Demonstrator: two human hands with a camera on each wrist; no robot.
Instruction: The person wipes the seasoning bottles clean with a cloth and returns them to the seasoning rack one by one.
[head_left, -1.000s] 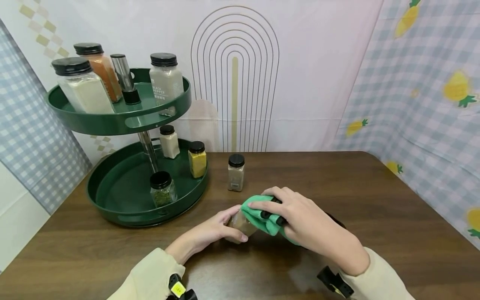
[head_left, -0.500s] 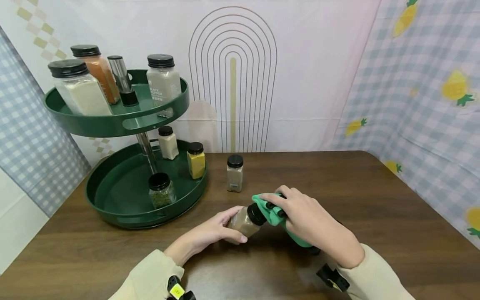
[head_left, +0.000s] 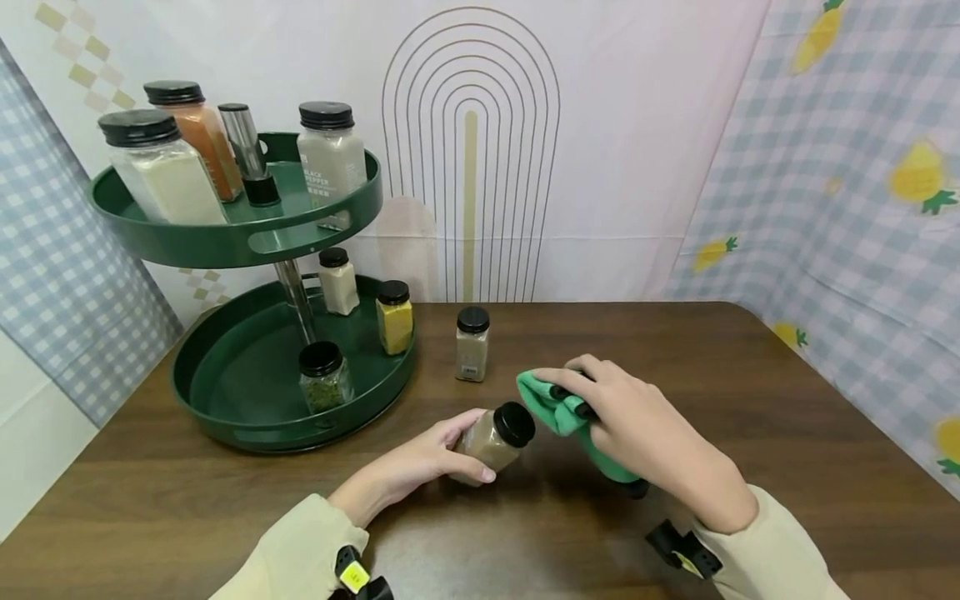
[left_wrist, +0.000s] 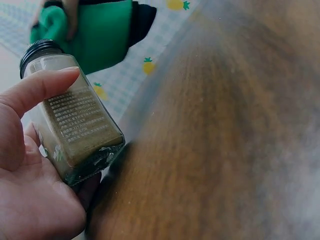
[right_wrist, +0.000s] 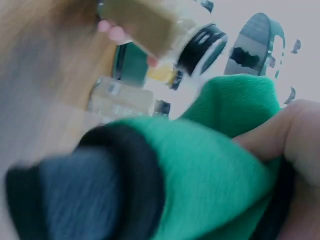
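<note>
In the head view my left hand (head_left: 420, 462) grips a square glass spice jar (head_left: 489, 442) with a black lid, tilted with its lid up and to the right. The left wrist view shows the thumb across the jar's printed label (left_wrist: 77, 117) and brownish powder inside. My right hand (head_left: 633, 417) holds a bunched green cloth (head_left: 558, 406) with black edging, just right of the lid and apart from it. Up close in the right wrist view, fingers pinch the folded cloth (right_wrist: 210, 170). A smaller spice jar (head_left: 472, 346) stands upright on the table behind the hands.
A green two-tier turntable rack (head_left: 255, 433) stands at the left. Large jars and a steel-topped cylinder (head_left: 246, 150) are on its upper tray (head_left: 300, 237). Small jars, among them a yellow one (head_left: 394, 321), occupy the lower tray. A patterned curtain hangs behind the wooden table (head_left: 675, 350).
The green cloth was over the jar's lid; my right hand has drawn it off to the right, and the black lid now shows. My left hand still holds the jar in much the same place.
</note>
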